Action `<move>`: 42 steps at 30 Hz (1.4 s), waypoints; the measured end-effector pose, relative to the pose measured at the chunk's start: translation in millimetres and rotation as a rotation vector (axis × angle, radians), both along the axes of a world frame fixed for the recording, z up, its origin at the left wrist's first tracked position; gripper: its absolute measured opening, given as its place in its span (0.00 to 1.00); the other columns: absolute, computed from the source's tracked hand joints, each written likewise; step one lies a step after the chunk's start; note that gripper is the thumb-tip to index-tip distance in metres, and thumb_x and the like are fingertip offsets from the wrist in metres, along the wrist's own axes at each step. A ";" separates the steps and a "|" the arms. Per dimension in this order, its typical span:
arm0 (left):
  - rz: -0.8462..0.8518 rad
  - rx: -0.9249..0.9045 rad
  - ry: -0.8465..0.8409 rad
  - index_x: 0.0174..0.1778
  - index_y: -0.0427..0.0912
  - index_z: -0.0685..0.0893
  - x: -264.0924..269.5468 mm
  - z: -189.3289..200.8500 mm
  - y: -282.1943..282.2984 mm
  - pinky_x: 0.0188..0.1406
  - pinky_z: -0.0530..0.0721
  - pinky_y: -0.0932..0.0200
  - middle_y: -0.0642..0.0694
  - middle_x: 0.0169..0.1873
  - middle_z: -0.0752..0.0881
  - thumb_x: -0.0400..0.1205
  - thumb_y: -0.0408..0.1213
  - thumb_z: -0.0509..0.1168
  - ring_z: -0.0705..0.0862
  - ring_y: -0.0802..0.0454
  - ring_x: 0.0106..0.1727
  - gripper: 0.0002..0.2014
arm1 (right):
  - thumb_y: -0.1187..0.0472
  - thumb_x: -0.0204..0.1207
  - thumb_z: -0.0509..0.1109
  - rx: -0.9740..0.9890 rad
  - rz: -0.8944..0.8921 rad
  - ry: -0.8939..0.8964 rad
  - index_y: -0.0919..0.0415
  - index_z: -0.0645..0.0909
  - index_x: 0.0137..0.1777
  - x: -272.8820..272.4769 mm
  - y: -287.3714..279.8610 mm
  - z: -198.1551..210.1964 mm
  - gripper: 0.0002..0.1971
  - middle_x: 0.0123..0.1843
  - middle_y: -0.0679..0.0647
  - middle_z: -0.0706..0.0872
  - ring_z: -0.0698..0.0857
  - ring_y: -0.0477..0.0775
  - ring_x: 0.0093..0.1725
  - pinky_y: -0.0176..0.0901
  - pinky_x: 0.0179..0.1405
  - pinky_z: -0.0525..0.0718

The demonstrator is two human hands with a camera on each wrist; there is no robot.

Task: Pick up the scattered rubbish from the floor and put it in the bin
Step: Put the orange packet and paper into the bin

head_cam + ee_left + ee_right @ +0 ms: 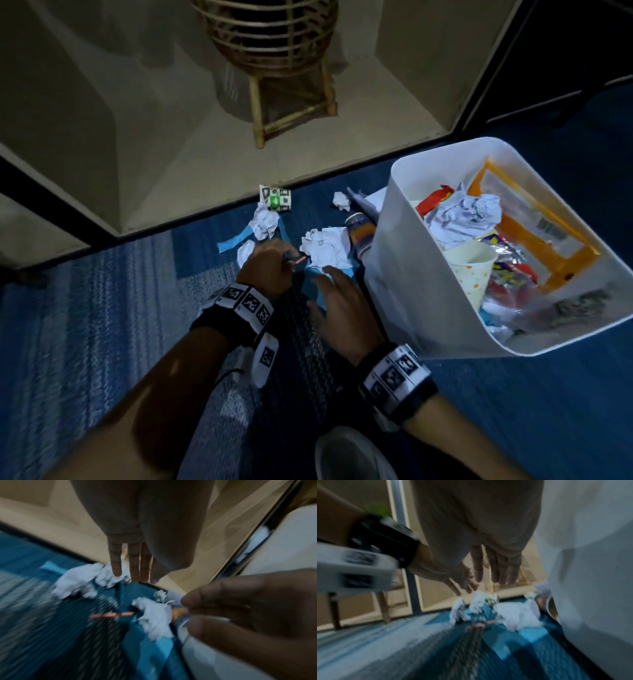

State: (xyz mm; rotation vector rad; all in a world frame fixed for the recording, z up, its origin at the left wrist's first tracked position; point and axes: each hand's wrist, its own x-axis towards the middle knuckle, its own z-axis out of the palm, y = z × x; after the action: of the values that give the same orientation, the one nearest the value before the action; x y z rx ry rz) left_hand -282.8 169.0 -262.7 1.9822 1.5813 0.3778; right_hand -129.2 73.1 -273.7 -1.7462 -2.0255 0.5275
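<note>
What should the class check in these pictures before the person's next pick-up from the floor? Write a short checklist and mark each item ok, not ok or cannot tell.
1. Bin within reach: ok, it stands just right of both hands.
2. Room left in the bin: ok, rubbish sits below the rim, though it is filling up.
3. Right hand free: ok, fingers straight, holding nothing.
4. Left hand free: cannot tell; the head view suggests curled fingers by a small red-striped stick, while the wrist view shows them straight.
5. Floor cleared: not ok, the large paper ball, the green carton and a can still lie there.
</note>
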 end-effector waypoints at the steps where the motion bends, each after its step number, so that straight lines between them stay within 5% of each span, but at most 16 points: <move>1: 0.011 -0.012 0.028 0.44 0.38 0.90 -3.0 -10.7 1.7 0.55 0.80 0.53 0.37 0.47 0.89 0.73 0.34 0.64 0.86 0.37 0.53 0.10 | 0.62 0.71 0.76 -0.006 -0.019 -0.022 0.67 0.83 0.67 -0.6 9.0 -8.5 0.24 0.71 0.71 0.82 0.82 0.72 0.69 0.58 0.70 0.81; 7: 0.130 -0.122 0.204 0.49 0.40 0.89 -1.3 -55.3 12.1 0.48 0.84 0.49 0.36 0.47 0.87 0.79 0.48 0.70 0.87 0.39 0.51 0.14 | 0.64 0.79 0.68 -0.103 -0.082 -0.160 0.56 0.65 0.84 -2.2 60.1 -46.6 0.33 0.85 0.71 0.63 0.64 0.70 0.84 0.58 0.81 0.68; 11: 0.184 -0.092 0.298 0.54 0.36 0.88 5.6 -76.5 12.3 0.53 0.84 0.48 0.34 0.54 0.86 0.81 0.44 0.67 0.87 0.37 0.55 0.15 | 0.70 0.75 0.70 -0.098 -0.086 -0.157 0.49 0.65 0.84 -5.9 78.9 -57.5 0.38 0.85 0.71 0.59 0.63 0.74 0.81 0.65 0.72 0.76; 14: 0.209 -0.081 0.316 0.56 0.34 0.87 6.7 -82.6 13.6 0.58 0.82 0.47 0.31 0.58 0.83 0.81 0.44 0.67 0.85 0.35 0.58 0.16 | 0.71 0.81 0.64 -0.171 -0.086 -0.118 0.49 0.69 0.81 -5.9 84.7 -59.7 0.31 0.87 0.70 0.55 0.58 0.73 0.84 0.65 0.78 0.71; 18: 0.222 -0.138 0.364 0.59 0.34 0.85 5.8 -85.5 16.4 0.61 0.81 0.43 0.32 0.66 0.77 0.81 0.46 0.68 0.82 0.35 0.63 0.19 | 0.69 0.82 0.61 -0.199 -0.131 -0.183 0.57 0.79 0.67 -7.9 88.7 -60.3 0.16 0.74 0.65 0.71 0.71 0.72 0.73 0.60 0.67 0.74; 24: 0.185 -0.192 0.437 0.62 0.35 0.80 4.6 -84.4 12.3 0.58 0.81 0.46 0.35 0.64 0.81 0.83 0.42 0.65 0.82 0.37 0.64 0.16 | 0.66 0.81 0.65 -0.222 -0.184 -0.239 0.57 0.69 0.74 -9.5 78.1 -58.5 0.22 0.70 0.62 0.74 0.74 0.67 0.70 0.58 0.64 0.82; 29: 0.124 -0.210 0.392 0.71 0.39 0.76 -6.1 -90.3 1.9 0.60 0.82 0.45 0.35 0.65 0.82 0.82 0.48 0.65 0.83 0.37 0.63 0.24 | 0.72 0.73 0.67 -0.173 -0.168 -0.148 0.66 0.74 0.69 -9.9 68.4 -51.5 0.23 0.66 0.69 0.77 0.77 0.71 0.67 0.61 0.63 0.81; 36: 0.127 -0.067 0.230 0.51 0.36 0.86 -24.5 -24.7 -7.4 0.51 0.82 0.47 0.34 0.51 0.87 0.78 0.36 0.68 0.86 0.35 0.54 0.10 | 0.63 0.76 0.74 0.038 -0.341 0.097 0.64 0.77 0.71 -7.2 46.7 -9.1 0.24 0.64 0.66 0.80 0.79 0.69 0.63 0.57 0.60 0.83; 39: 0.152 0.153 0.099 0.36 0.39 0.82 -31.2 12.7 -10.1 0.37 0.78 0.52 0.38 0.38 0.85 0.75 0.31 0.66 0.84 0.35 0.41 0.02 | 0.62 0.74 0.77 0.177 -0.345 0.185 0.63 0.78 0.71 -5.9 34.7 18.4 0.25 0.62 0.64 0.82 0.82 0.68 0.61 0.59 0.59 0.84; 42: 0.197 0.262 0.044 0.36 0.43 0.78 -31.5 53.3 -14.8 0.35 0.71 0.56 0.43 0.35 0.82 0.77 0.33 0.63 0.80 0.40 0.38 0.05 | 0.60 0.75 0.78 0.256 -0.327 0.267 0.62 0.78 0.73 -6.0 16.0 50.8 0.26 0.63 0.62 0.82 0.83 0.65 0.63 0.53 0.63 0.82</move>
State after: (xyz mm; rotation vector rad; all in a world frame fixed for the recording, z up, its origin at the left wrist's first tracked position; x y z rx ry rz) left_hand -314.2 154.1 -209.4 2.0404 1.8408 0.6528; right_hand -135.1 89.2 -222.9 -1.7004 -1.5144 0.3558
